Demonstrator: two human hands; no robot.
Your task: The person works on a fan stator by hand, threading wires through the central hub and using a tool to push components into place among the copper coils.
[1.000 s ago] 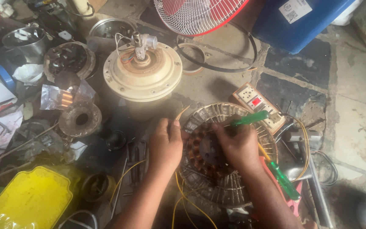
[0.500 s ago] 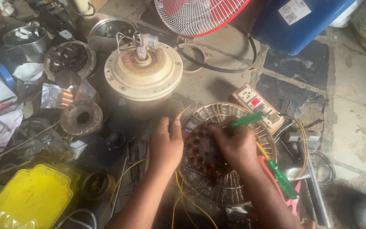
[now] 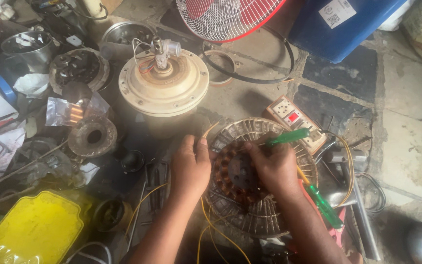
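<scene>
— So, what do the two hands have hold of?

— Both are on a fan motor stator (image 3: 242, 173), a ring of copper windings seated in a round slotted metal housing (image 3: 269, 217) on the floor. The left hand (image 3: 191, 166) lies on the housing's left edge, fingers pressed together and curled over the rim. The right hand (image 3: 272, 166) is closed around a green-handled screwdriver (image 3: 289, 137), its handle sticking out up and to the right.

— Can you see the screwdriver's tip?

— No. The shaft runs under the fingers, and the right hand covers the right half of the windings. How many coils there are, I cannot tell.

— Any other screwdrivers?

— One more green-handled screwdriver (image 3: 324, 206) lies just right of the right forearm, partly on something red that is mostly hidden. So two in all.

— Other motors?

— One cream-coloured ceiling fan motor (image 3: 163, 85) stands above the hands, with coloured wires at its shaft. Left of it lie two round dark metal parts, hard to make out: one (image 3: 78, 68) higher, one (image 3: 92, 137) lower.

— And the edges?

— A red-rimmed fan guard (image 3: 225, 17) is cut off at the top, a blue container (image 3: 338, 24) too. A switch-and-socket board (image 3: 296, 122) sits just behind the housing. A yellow lid (image 3: 37, 230) is cropped at bottom left. Yellow wires (image 3: 211, 232) trail from the stator between the forearms and out of the picture.
</scene>
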